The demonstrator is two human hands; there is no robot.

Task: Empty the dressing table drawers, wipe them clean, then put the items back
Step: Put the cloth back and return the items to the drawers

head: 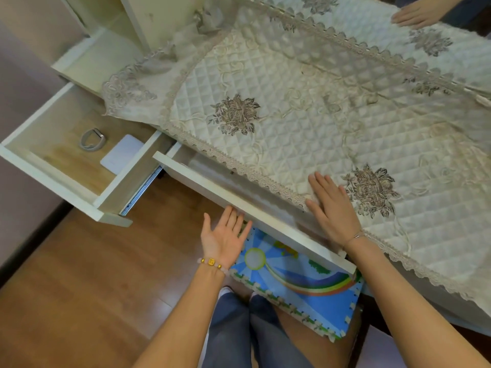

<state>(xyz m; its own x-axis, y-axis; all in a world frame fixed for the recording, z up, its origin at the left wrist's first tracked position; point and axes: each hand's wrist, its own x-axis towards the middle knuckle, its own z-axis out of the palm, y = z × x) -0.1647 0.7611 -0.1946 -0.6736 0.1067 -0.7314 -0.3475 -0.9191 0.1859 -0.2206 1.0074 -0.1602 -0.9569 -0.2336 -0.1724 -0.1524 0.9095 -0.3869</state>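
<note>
Now seated at the dressing table, both forearms stretched forward. Left hand (225, 236) turned palm up, fingers nearly straight, tips tucked under the lower edge of the middle drawer (233, 193); nothing held. Beaded bracelet (211, 262) at that wrist. Right hand (332, 208) palm down, fingers spread flat on the quilted cloth (292, 115) at the table's near edge, just beyond the drawer front; it presses, grips nothing. Thin bangle (356, 236) on the right wrist.

Middle drawer pulled out a little way, lying between the two hands; the cloth's lace edge hangs over it and its inside is mostly hidden.

Well to the left of the left hand, a side drawer (53, 166) stands wide open. Inside lie a grey watch (93, 139) and, just beside it, a white card (121, 155).

Below the hands, under the drawer, a bright foam mat (292, 274).
</note>
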